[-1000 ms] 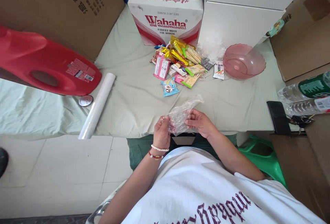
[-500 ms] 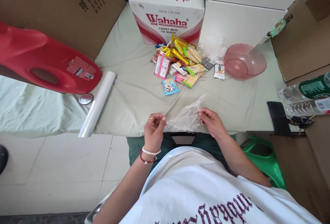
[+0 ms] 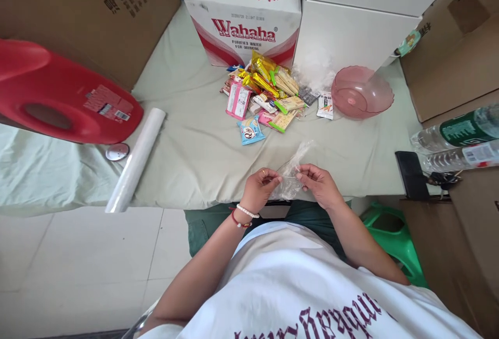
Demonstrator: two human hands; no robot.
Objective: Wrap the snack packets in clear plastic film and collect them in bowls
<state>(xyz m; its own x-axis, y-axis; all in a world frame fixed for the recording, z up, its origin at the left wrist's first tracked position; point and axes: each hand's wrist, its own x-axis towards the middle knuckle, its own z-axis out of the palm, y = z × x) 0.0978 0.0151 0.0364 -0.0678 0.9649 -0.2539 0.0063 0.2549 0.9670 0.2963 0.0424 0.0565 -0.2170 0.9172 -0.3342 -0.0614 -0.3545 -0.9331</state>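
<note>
Both my hands pinch a crumpled piece of clear, thin plastic (image 3: 290,185) at the front edge of the table. My left hand (image 3: 260,187), with beaded bracelets at the wrist, grips its left side with thumb and forefinger. On its right side, my right hand (image 3: 316,184) is closed in a similar pinch. Part of the plastic sticks up behind the fingers. Whether it is a bag or a loose sheet, I cannot tell. Beyond the hands lies a heap of wrapped snacks (image 3: 267,92), with a blue snack packet (image 3: 250,130) nearest to me.
A roll of clear plastic (image 3: 136,159) lies left, beside a red jug (image 3: 70,94) and a round tin (image 3: 117,152). A pink bowl (image 3: 362,92) stands right of the snacks, before white boxes (image 3: 244,27). Plastic bottles (image 3: 460,133) and a black phone (image 3: 411,175) lie far right.
My left hand has moved right, close to my right hand, and the plastic between them is bunched narrower. The whole view has shifted slightly.
</note>
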